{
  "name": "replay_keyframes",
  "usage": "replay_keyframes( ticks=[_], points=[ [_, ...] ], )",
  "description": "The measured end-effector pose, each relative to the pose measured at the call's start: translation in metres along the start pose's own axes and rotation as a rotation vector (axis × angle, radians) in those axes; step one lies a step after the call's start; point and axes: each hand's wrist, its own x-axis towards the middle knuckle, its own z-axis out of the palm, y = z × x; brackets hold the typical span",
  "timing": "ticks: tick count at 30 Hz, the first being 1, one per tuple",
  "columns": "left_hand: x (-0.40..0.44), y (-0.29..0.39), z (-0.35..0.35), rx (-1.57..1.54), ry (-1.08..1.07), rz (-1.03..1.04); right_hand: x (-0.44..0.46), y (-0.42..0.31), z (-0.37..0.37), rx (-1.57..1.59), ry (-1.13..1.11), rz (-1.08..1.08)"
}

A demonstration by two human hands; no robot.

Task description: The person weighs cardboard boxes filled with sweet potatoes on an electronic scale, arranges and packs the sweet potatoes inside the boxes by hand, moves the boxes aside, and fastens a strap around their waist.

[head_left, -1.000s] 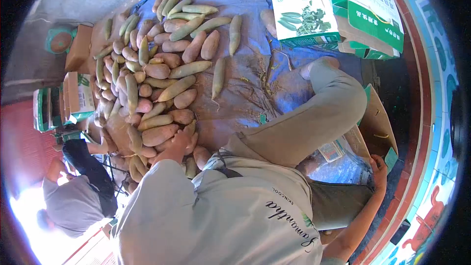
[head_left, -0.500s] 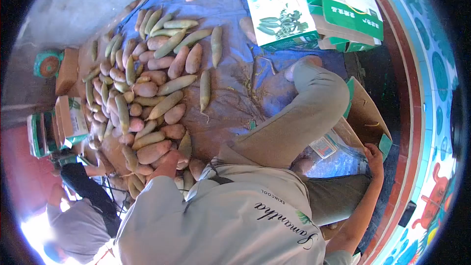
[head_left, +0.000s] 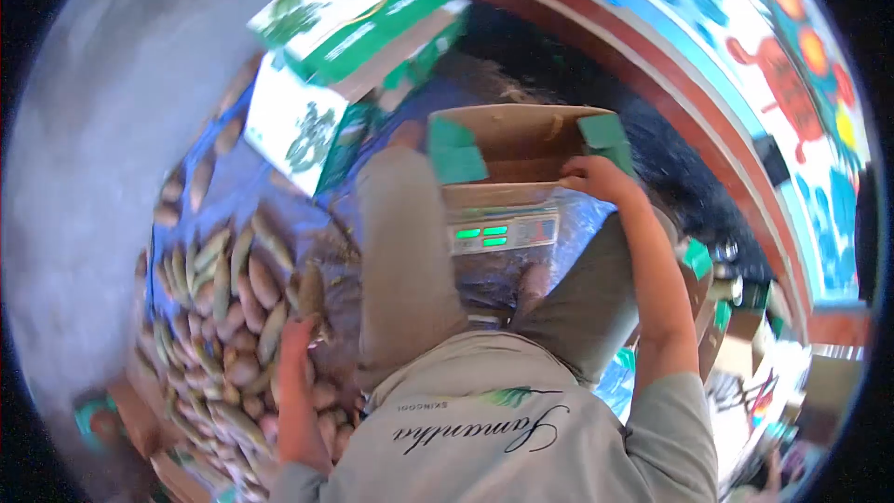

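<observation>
My left hand is at the near edge of the root pile, closed around the lower end of a long green radish; the fingers are slightly blurred. With my right hand I grip the near rim of an open cardboard box with green flaps, fingers curled over it. The box stands between and beyond my knees, at a digital scale with lit green figures. How the box rests on the scale is partly hidden. The pile holds several green radishes and pinkish-brown roots.
Green and white printed boxes stand at the far left on a blue sheet. A painted wall with a red-brown ledge curves along the right. More cartons stand on the right. A small box sits at lower left.
My view has swung right, bringing the box and lit scale to the middle. My left hand has moved from the pile to the radish at its edge. My right hand still holds the box rim.
</observation>
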Motion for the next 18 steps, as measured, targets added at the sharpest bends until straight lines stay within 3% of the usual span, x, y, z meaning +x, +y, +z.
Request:
replay_keyframes(
  ticks=[1, 3, 5, 7, 11, 18],
  points=[
    [-0.004, 0.044, -0.003, 0.116, 0.018, 0.028, 0.002, 0.002, 0.001, -0.005, 0.016, -0.010],
    [-0.021, 0.112, -0.003, -0.033, 0.020, 0.177, 0.002, 0.003, 0.001, -0.058, 0.028, -0.083],
    [-0.006, 0.132, -0.006, -0.170, 0.081, 0.434, 0.006, 0.009, 0.010, -0.124, 0.059, -0.026],
    [0.005, 0.174, -0.021, 0.086, 0.068, 0.522, 0.007, 0.005, 0.008, -0.084, 0.007, 0.024],
    [-0.041, 0.281, 0.020, 0.055, -0.059, 0.752, 0.002, -0.009, 0.001, -0.097, 0.001, 0.106],
    [-0.058, 0.358, 0.110, 0.315, -0.232, 1.020, 0.008, -0.007, 0.005, -0.177, -0.028, 0.112]
  ],
)
